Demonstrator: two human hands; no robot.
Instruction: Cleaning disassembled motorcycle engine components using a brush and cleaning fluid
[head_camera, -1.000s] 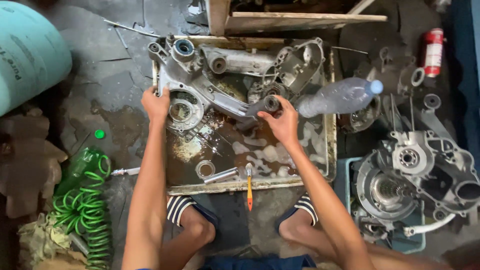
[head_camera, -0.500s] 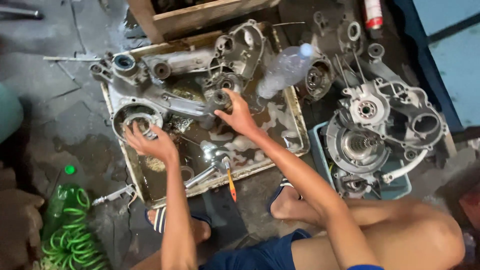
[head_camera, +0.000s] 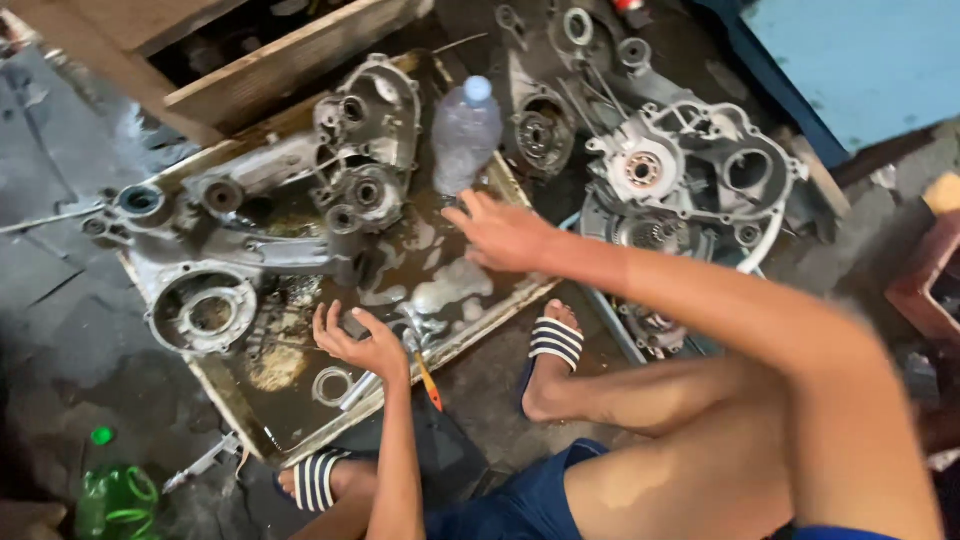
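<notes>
My left hand (head_camera: 358, 345) hovers palm-up, fingers apart and holding nothing, over the front of a shallow metal tray (head_camera: 500, 310) wet with dirty liquid. A grey engine crankcase half (head_camera: 255, 245) lies in the tray, just beyond that hand. My right hand (head_camera: 505, 235) is stretched out flat with spread fingers over the tray's right side. It is just below a clear plastic bottle (head_camera: 465, 130) lying on the tray's far edge, and I cannot tell if it touches the bottle. An orange-handled screwdriver (head_camera: 428, 382) and a metal ring (head_camera: 330, 385) lie near my left hand.
A second engine case (head_camera: 690, 175) sits to the right in a blue bin. A wooden crate (head_camera: 280, 60) stands behind the tray. A green bottle (head_camera: 115, 495) is at the lower left. My feet in striped sandals (head_camera: 553, 345) rest by the tray's front edge.
My left hand came off the round case opening and moved to the tray's front. My right hand let go of the case part and shifted right toward the bottle. The view swung.
</notes>
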